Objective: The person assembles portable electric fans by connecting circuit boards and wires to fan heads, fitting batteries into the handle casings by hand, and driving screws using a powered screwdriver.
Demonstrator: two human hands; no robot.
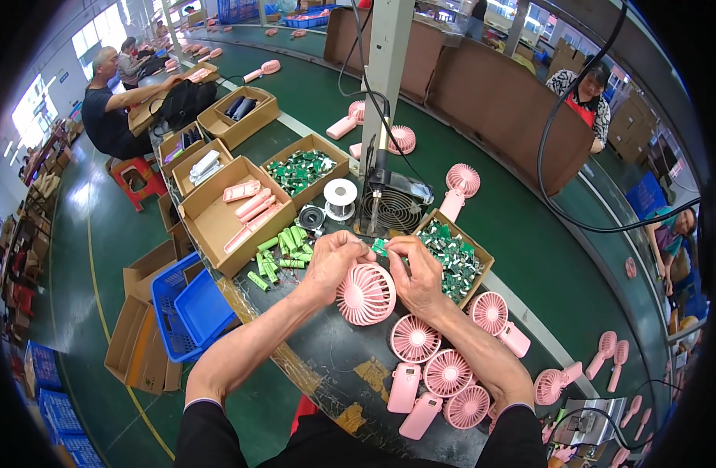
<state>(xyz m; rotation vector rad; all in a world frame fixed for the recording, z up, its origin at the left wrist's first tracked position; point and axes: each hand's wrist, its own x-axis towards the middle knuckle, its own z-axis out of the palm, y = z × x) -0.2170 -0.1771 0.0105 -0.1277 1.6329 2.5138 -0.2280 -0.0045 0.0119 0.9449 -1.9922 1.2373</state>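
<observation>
My left hand (336,264) is closed at the upper end of a pink handheld fan (365,294), whose round slatted head hangs below the fingers. The fan's handle is mostly hidden by that hand. My right hand (417,274) pinches a small green circuit board (380,247) close to the left fingertips. Just behind the hands, a soldering iron (377,183) stands upright in front of a black fume fan (395,209). Beside it is a spool of solder wire (340,196). Several green battery cells (286,253) lie left of my left hand.
Boxes of circuit boards (461,261) (302,170) flank the soldering spot. A box (206,214) holds pink casings. Finished-looking pink fans (447,373) crowd the bench at the right. A green conveyor (521,257) runs behind, past a post (389,62). Blue baskets (178,312) stand left; co-workers sit around.
</observation>
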